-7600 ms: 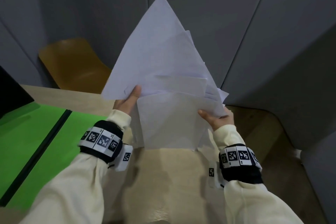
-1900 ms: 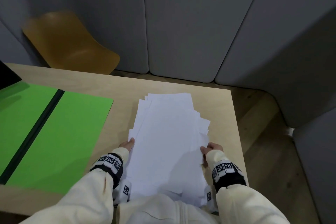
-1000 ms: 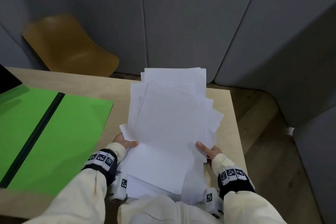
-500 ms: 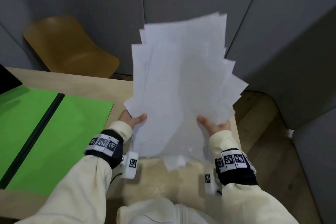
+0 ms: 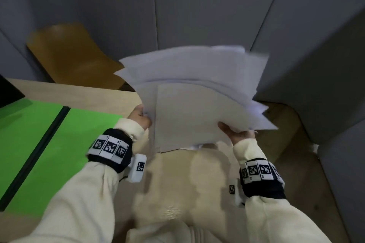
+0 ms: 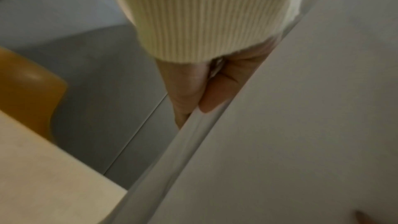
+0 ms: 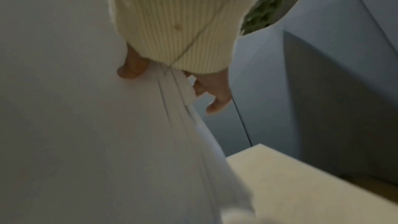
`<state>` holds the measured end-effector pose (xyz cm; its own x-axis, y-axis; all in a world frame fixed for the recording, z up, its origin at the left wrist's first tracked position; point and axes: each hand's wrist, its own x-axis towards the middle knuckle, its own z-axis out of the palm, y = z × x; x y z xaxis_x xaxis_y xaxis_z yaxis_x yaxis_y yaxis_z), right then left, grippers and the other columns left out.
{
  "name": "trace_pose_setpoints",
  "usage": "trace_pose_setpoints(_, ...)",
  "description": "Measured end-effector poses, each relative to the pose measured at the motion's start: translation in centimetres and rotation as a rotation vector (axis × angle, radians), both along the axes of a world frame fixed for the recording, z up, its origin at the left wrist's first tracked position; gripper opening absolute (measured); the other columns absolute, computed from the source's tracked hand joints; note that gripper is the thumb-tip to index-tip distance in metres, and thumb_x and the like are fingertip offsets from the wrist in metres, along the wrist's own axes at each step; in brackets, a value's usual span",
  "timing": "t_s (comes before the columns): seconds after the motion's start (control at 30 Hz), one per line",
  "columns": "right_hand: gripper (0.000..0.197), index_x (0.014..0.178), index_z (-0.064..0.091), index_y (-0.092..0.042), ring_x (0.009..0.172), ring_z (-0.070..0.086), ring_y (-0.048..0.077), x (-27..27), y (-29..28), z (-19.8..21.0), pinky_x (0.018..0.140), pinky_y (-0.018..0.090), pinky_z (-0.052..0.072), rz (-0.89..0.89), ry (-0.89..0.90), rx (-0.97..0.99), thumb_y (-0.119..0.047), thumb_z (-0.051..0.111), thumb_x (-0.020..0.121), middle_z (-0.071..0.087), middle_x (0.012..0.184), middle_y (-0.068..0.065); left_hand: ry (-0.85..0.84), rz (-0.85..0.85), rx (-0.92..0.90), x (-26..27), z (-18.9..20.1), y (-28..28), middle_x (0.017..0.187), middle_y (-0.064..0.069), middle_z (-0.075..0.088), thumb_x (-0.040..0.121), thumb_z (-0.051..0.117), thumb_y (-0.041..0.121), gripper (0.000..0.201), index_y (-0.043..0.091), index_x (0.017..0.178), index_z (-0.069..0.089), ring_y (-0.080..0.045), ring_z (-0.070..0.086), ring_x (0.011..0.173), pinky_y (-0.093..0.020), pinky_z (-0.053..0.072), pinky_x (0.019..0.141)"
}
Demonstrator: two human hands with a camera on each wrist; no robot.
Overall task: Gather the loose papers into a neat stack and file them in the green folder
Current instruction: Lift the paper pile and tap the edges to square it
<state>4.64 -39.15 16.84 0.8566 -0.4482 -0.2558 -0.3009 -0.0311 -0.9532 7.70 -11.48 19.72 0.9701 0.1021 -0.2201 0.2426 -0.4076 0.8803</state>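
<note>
Both hands lift the loose papers (image 5: 197, 104) above the table (image 5: 79, 92): left hand (image 5: 139, 116) and right hand (image 5: 237, 134) each pinching a side edge. Green folder (image 5: 59, 144) lies open leftward, beside an ochre chair (image 5: 69, 55). Left-wrist view: thumb (image 6: 217, 91) clamps the sheets' edge. Right-wrist view: thumb (image 7: 131, 69) presses the blank top sheet; no writing readable.

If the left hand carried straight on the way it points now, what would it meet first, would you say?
The left hand grips the white paper sheets and points up and away over the light wooden table. Probably the grey padded wall panel comes first; depth is unclear.
</note>
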Motion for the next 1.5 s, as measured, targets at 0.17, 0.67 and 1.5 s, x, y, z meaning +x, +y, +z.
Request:
trace_pose_setpoints(0.17,0.055,0.117,0.058,-0.001,0.093,0.055,0.012,0.2,-0.8,1.4,0.079,0.015,0.042,0.055,0.004,-0.044,-0.009,0.081,0.068,0.061,0.104,0.008,-0.14,-0.013,-0.071,-0.1,3.4,-0.8,0.111,-0.033,0.062,0.076,0.043,-0.027,0.038,-0.019,0.112,0.055,-0.041,0.058,0.106,-0.027,0.04,0.073)
trace_pose_setpoints(0.67,0.025,0.086,0.054,-0.016,0.085,0.06,0.024,0.5,-0.9,3.3,0.086,0.036,0.051,-0.128,-0.181,0.19,-0.023,0.075,0.074,0.059,0.077,-0.002,-0.113,-0.074,-0.247,-0.9,2.3,-2.7,0.068,0.021,0.073,0.043,0.088,0.041,0.05,0.021,0.083,0.066,0.007,0.069,0.069,-0.028,0.056,0.077)
trace_pose_setpoints(1.5,0.051,0.085,0.056,-0.039,0.071,0.061,-0.006,-0.7,-0.1,4.3,0.054,0.001,0.046,0.265,-0.25,0.044,0.001,0.08,0.065,0.06,0.083,-0.018,0.029,0.095,-0.078,-2.4,4.6,-2.8,0.138,-0.007,0.053,0.036,0.081,0.068,0.121,0.013,0.137,0.046,-0.023,0.05,0.127,-0.034,0.039,0.108)
